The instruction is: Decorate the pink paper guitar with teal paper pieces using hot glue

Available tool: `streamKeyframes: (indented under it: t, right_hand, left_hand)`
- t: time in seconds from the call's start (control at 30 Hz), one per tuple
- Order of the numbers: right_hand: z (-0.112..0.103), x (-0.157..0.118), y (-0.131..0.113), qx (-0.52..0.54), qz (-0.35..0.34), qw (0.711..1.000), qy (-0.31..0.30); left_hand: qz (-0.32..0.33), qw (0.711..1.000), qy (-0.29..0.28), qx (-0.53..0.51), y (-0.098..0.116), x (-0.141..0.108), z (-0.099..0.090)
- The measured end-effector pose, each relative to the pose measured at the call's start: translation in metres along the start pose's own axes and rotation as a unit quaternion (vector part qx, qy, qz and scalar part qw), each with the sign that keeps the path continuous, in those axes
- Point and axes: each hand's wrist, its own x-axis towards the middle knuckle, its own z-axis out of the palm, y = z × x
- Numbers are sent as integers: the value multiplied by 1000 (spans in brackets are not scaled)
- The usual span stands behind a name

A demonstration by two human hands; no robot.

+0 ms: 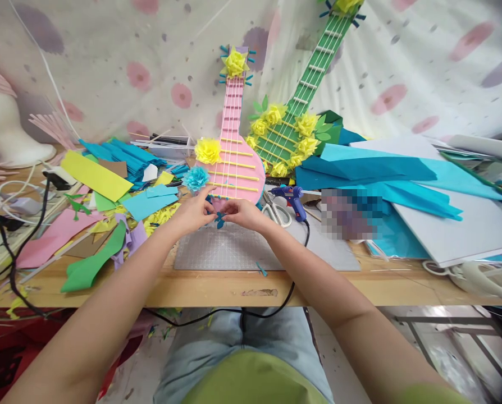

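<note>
A pink paper lute [241,163] with white strings and yellow frets leans upright at the middle of the table. It bears a yellow paper flower [208,151] and a blue paper flower [196,178] on its left edge. At its lower end, my left hand [194,213] and my right hand [247,215] meet with bent fingers. Between their fingertips is a small dark-blue paper piece [220,220], leaf-like in outline; the fingers partly cover it. Both hands pinch it just in front of the lute's base.
A green paper lute [295,120] leans behind. Right of my hands lie scissors [277,211] and a blue glue gun [292,200], its black cord hanging over the table edge. A grey cutting mat [217,255] lies beneath. Coloured paper scraps [95,174] crowd the left; blue paper [373,168] covers the right.
</note>
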Motion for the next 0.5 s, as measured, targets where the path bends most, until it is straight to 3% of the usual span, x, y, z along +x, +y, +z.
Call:
streamKeyframes:
  t: [0.37,0.43,0.5]
  right_hand:
    - [6,2,-2,-118,-36,992,8]
    - [5,2,-3,-125,-27,992,16]
    - [3,1,-4,-126,-3,991,35]
  left_hand:
    - [20,993,-69,89,1,0,-11]
    - [17,994,-45,95,-1,0,-13]
    - [10,994,27,106,-5,1,-16]
